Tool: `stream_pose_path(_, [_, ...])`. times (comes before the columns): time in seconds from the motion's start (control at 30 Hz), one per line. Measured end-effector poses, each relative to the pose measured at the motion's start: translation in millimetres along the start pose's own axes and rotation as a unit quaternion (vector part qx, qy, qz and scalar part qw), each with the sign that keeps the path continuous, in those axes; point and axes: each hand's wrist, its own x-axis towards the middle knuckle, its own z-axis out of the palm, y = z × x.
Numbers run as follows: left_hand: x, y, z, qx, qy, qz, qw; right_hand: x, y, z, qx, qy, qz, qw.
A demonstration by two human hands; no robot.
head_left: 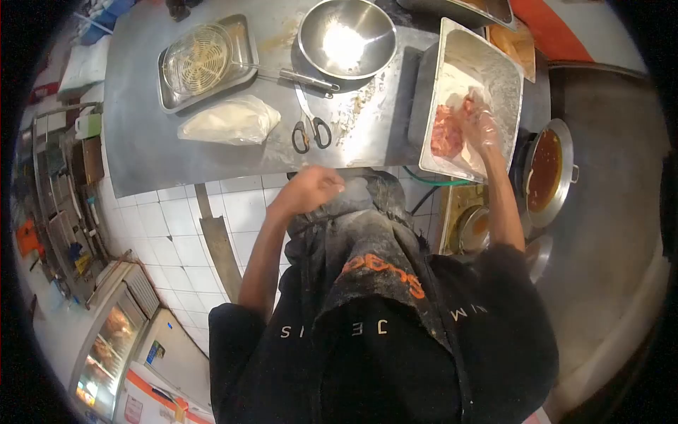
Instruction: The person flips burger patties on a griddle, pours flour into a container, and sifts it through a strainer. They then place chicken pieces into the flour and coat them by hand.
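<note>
My right hand (482, 126), in what looks like a clear plastic glove, reaches into a deep metal pan (426, 106) at the right of the table. Its fingers close on a piece of raw meat (469, 101). More raw meat (446, 134) lies beside it on white flour (455, 81). My left hand (313, 189) hovers by the table's front edge with its fingers curled in, and nothing shows in them. Just beyond it lie black-handled scissors (302, 126) and a plastic bag of white powder (232, 121).
A steel bowl (347, 39) stands at the back middle of the table. On the left, a wire strainer (201, 62) rests across a metal tray (169, 99). To my right is a wide pan of reddish-brown liquid (546, 169). A glass display case (106, 346) stands behind left.
</note>
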Motion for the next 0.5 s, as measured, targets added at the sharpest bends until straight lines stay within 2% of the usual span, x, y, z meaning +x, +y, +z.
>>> stream_pose_path(0.03, [3, 2, 7, 0.0, 0.007, -0.002, 1.0, -31, -47, -2, -0.076, -0.01, 0.009, 0.997])
stream_pose_path(0.1, [18, 11, 34, 0.209, 0.031, 0.063, 0.975, -27, -32, 25, -0.237, -0.041, -0.026, 0.97])
stream_pose_path(0.13, [26, 13, 46, 0.271, 0.032, 0.043, 0.961, -42, -78, 29, -0.522, -0.1, -0.148, 0.834])
stream_pose_path(0.17, [34, 12, 57, 0.33, 0.037, 0.018, 0.943, -42, -43, 45, -0.464, 0.042, -0.203, 0.861])
stream_pose_path(0.2, [44, 11, 66, 0.367, 0.029, -0.007, 0.93, -37, -49, 47, -0.374, 0.034, -0.142, 0.916])
stream_pose_path(0.23, [51, 10, 73, 0.398, 0.021, -0.03, 0.916, -48, -69, 37, -0.366, -0.002, -0.106, 0.924])
stream_pose_path(0.27, [53, 4, 78, 0.386, 0.06, -0.013, 0.92, -11, -38, 30, -0.597, -0.101, -0.246, 0.757])
stream_pose_path(0.3, [53, 2, 88, 0.372, 0.093, 0.006, 0.923, 37, 23, 40, -0.459, 0.011, -0.261, 0.849])
stream_pose_path(0.33, [45, 5, 96, 0.331, 0.139, 0.039, 0.933, 74, 53, 34, -0.222, -0.043, -0.21, 0.951])
stream_pose_path(0.37, [37, 14, 97, 0.328, 0.156, 0.041, 0.931, 96, 65, 23, 0.03, -0.099, -0.14, 0.985])
stream_pose_path(0.4, [24, 26, 101, 0.284, 0.177, 0.05, 0.941, 94, 56, 12, 0.02, -0.102, -0.15, 0.983])
stream_pose_path(0.47, [5, 39, 112, 0.223, 0.236, 0.049, 0.944, 42, 15, -6, 0.177, -0.132, -0.267, 0.938])
stream_pose_path(0.5, [5, 34, 120, 0.223, 0.264, 0.038, 0.938, -6, -29, -10, 0.121, -0.091, -0.249, 0.956])
